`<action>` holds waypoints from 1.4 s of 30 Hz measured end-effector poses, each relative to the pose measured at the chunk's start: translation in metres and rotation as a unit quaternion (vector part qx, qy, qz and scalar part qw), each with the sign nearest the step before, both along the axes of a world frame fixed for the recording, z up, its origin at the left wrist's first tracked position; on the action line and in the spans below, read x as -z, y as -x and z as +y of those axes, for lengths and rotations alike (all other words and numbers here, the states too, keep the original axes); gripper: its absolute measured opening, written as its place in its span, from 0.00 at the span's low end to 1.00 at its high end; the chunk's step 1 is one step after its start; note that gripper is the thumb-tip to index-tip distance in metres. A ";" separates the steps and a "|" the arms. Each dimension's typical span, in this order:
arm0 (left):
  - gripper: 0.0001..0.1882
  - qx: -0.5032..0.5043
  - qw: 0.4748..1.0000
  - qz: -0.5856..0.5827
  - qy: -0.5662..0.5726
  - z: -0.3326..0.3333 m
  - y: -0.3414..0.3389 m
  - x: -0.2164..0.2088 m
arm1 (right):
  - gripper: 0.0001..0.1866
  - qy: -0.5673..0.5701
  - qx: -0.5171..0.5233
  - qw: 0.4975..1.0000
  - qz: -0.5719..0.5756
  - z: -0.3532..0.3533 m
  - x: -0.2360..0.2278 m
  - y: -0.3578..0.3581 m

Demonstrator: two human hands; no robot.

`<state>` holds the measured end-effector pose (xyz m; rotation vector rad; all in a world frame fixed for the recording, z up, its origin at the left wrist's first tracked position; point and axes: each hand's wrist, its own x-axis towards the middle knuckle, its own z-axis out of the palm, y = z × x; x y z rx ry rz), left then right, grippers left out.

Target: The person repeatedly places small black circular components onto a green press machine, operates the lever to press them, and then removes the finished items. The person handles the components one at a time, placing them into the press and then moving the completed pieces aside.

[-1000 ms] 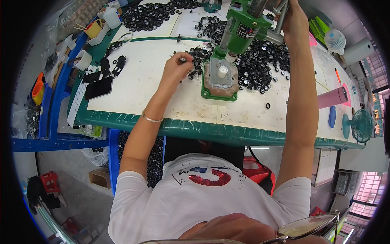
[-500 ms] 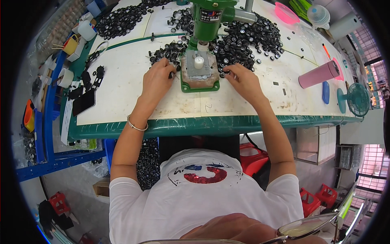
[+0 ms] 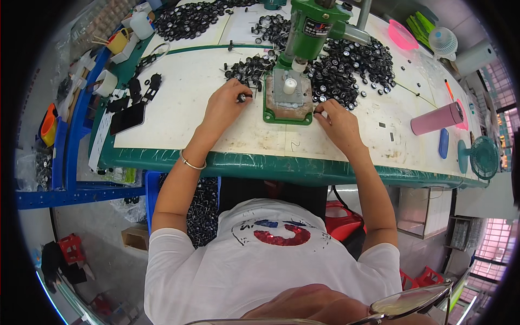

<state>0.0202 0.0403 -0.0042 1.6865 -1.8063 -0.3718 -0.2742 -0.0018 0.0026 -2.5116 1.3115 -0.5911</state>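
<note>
A green hand press (image 3: 310,35) stands on the table, its base (image 3: 287,116) between my two hands. On the base sits a grey metal block (image 3: 288,89) with a white round peg (image 3: 290,85) standing up. Left of it, my left hand (image 3: 225,105) pinches a small black wheel (image 3: 242,97) with a thin metal pin. My right hand (image 3: 340,123) is closed by the base's right front corner, with a small dark piece, seemingly another black wheel (image 3: 318,112), at its fingertips. Loose wheels with pins (image 3: 249,71) lie beyond my left hand.
A heap of black wheels (image 3: 352,65) spreads right of the press; another pile (image 3: 187,21) lies far left. A phone (image 3: 128,119) lies at left. A pink bottle (image 3: 437,118), a blue case (image 3: 444,143) and a green fan (image 3: 483,157) are at right. The green table edge (image 3: 271,164) runs before me.
The view has shifted, so the press sits further right in it. My left hand has drawn back from the loose wheels, holding one. My right hand has left the heap's edge and come closer to the base.
</note>
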 end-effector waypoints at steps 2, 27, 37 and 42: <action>0.06 0.014 0.989 0.120 0.087 -0.012 -0.006 0.010 | 0.09 -0.033 -0.007 0.997 -0.069 -0.005 -0.004 -0.004; 0.09 0.048 0.903 0.426 0.012 -0.042 0.047 -0.003 | 0.23 -0.138 -0.022 0.927 -0.349 -0.037 0.001 -0.055; 0.09 0.057 0.863 0.501 0.017 -0.052 0.064 -0.016 | 0.16 -0.174 0.073 0.840 -0.509 -0.089 -0.077 0.002; 0.08 0.104 0.880 0.462 0.033 -0.053 0.061 -0.011 | 0.17 -0.148 -0.031 0.808 -0.569 -0.110 -0.159 -0.033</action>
